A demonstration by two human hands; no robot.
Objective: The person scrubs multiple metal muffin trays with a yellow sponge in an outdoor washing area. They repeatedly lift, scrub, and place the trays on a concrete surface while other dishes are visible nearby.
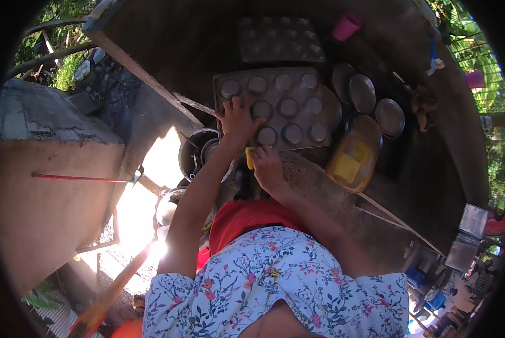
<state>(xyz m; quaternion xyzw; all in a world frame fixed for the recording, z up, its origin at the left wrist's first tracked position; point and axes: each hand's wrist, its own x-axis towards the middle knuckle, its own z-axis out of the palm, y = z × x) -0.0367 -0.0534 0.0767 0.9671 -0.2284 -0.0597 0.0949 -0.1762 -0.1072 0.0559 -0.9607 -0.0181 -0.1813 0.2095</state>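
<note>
A metal muffin tin (273, 113) with rows of round cups lies on the dark counter before me. My left hand (236, 120) rests on its left part, palm down and fingers spread. At the tin's near edge, my right hand (268, 167) grips a yellow sponge (249, 158); the fingers cover most of it. To the right stands a yellowish plastic container (329, 172), with yellow pieces (346, 167) in it. Whether those are sponges or soap, I cannot tell.
Behind lies another muffin tin (280, 40), near a pink cup (346, 26). Several oval metal molds (361, 93) lie to the right, beside a brown fibrous clump (423, 103). Metal pots (189, 158) stand below the counter's left edge. A red-handled tool (81, 177) is at far left.
</note>
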